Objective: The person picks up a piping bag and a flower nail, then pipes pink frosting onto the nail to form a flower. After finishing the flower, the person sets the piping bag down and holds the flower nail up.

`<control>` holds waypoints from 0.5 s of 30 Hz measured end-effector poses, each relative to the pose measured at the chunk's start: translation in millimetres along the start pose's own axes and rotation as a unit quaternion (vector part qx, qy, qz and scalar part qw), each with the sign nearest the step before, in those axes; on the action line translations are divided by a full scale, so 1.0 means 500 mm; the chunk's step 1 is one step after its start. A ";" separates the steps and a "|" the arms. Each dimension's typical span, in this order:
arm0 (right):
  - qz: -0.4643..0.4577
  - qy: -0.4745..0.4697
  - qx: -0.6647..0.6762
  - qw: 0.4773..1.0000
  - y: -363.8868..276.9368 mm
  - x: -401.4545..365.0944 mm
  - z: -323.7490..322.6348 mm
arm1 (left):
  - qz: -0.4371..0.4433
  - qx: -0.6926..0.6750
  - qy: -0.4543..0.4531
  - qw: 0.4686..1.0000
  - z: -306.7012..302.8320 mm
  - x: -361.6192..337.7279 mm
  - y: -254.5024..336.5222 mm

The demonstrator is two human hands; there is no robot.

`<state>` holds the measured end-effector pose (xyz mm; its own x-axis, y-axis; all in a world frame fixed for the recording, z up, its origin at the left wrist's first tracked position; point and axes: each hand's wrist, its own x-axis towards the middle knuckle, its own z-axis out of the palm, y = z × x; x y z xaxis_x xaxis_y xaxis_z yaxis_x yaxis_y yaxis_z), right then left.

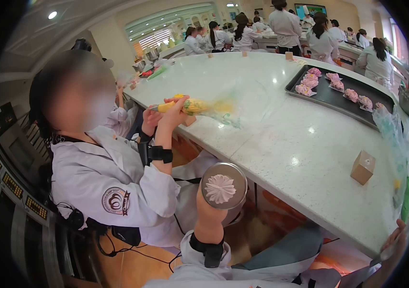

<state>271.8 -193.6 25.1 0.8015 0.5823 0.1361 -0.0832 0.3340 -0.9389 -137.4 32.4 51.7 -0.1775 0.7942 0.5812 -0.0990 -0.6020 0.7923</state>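
My left hand [209, 213] is raised in front of me, its fingers mostly hidden behind the round metal top of a flower nail [239, 178] that it holds. On that disc sits a pale pink piped cream flower [220, 188] with pointed, spreading petals. Low at the right, my right hand [394, 242] is by the table edge, fingers stretched upward and partly in shadow. Just above it lies a piping bag with green filling [407, 199], among clear plastic bags [390, 126].
A person beside me at the left holds a yellow piping bag [195, 106]. On the white table [271, 125] are a dark tray [358, 109] of pink piped flowers and a small wooden block [362, 167]. Several people in white coats work at the back.
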 end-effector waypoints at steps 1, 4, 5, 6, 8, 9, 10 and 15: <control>0.003 0.003 0.007 1.000 -0.007 -0.006 0.011 | -0.002 -0.004 -0.002 1.000 0.003 -0.002 -0.004; -0.018 -0.061 0.042 0.997 -0.004 -0.007 0.013 | 0.019 0.024 -0.013 0.999 -0.001 -0.013 -0.023; -0.017 -0.060 0.037 0.997 -0.013 -0.014 0.022 | 0.008 0.046 -0.020 0.999 -0.003 -0.017 -0.034; -0.015 -0.055 0.040 0.998 -0.024 -0.023 0.040 | -0.001 0.067 -0.029 0.997 -0.002 -0.020 -0.044; -0.015 -0.048 0.045 0.998 -0.026 -0.025 0.045 | -0.004 0.061 -0.024 0.998 0.001 -0.020 -0.058; -0.021 -0.047 0.044 0.998 -0.021 -0.022 0.039 | -0.007 0.058 -0.019 0.998 0.002 -0.020 -0.063; -0.025 -0.045 0.042 0.998 -0.018 -0.021 0.037 | -0.011 0.055 -0.014 0.998 0.003 -0.021 -0.068; -0.024 -0.062 0.057 0.996 -0.010 -0.013 0.021 | -0.039 0.039 0.011 0.998 0.018 -0.046 -0.098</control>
<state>260.5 -191.2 32.2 0.7276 0.6483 0.2243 -0.1192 0.4414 -0.8893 -119.8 44.6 1.2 -0.1933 0.8358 0.5140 -0.0378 -0.5298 0.8473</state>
